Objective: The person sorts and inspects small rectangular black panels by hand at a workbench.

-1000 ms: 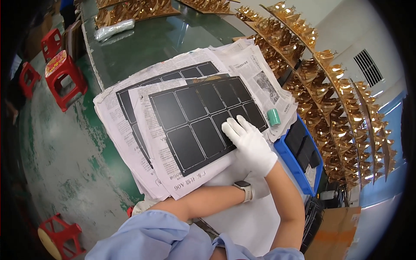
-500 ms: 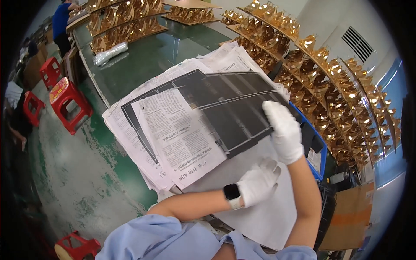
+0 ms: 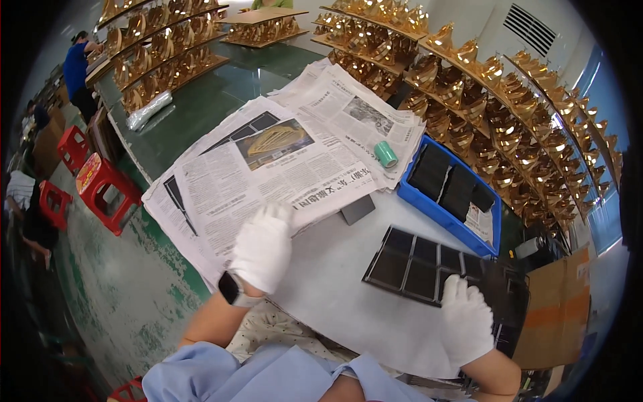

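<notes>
My right hand, in a white glove, has its fingers closed on the near edge of a dark panel ruled into rectangles by pale lines. The panel lies tilted over the right part of a white work surface, its right end partly hidden against dark things. My left hand, also gloved and with a watch at the wrist, rests with fingers stretched out on the near edge of a newspaper sheet. Dark ruled edges show from under that sheet, and a small dark grey piece lies by its lower right edge.
A blue tray holds stacks of dark pieces. Beside it a green roll stands on newspapers. Racks of shiny gold parts line the back and right. A cardboard box stands right; red stools are left.
A newspaper sheet now covers where the large dark panel lay across the stack. My left hand moved left onto the paper; my right hand came down and nearer, onto a dark panel at right.
</notes>
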Demonstrator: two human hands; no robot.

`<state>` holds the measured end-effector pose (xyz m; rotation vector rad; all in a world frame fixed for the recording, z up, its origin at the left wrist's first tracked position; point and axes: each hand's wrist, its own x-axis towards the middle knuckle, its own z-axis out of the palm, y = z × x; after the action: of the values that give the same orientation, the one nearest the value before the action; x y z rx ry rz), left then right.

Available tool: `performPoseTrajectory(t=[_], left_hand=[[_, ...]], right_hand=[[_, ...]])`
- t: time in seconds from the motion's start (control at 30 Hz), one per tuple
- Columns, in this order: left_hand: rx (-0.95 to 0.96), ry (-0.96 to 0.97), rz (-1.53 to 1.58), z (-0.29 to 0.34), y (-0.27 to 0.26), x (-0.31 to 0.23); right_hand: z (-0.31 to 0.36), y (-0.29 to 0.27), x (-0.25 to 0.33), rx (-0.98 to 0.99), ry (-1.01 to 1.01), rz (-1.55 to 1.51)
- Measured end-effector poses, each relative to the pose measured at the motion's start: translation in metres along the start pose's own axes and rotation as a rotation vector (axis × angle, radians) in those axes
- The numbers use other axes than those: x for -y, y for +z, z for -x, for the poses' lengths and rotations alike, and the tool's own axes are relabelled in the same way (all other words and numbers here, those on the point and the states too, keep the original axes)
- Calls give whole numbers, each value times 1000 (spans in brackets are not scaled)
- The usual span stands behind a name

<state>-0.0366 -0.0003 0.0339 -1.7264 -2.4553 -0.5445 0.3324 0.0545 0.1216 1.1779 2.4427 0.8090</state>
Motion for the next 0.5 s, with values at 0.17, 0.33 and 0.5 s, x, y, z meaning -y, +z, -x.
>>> performPoseTrajectory(t=[0.17,0.33,0.5], left_hand=[[-351,-56,232,-32,-32,37],[-609,107,235,-104,-58,13],[-781,555,209,-175,-43,-31]], right_hand=[[21,74,15,328,-163,-116],[-64,40,-19,548,-545,-707],[-256,66,6,-727,-69,-591]])
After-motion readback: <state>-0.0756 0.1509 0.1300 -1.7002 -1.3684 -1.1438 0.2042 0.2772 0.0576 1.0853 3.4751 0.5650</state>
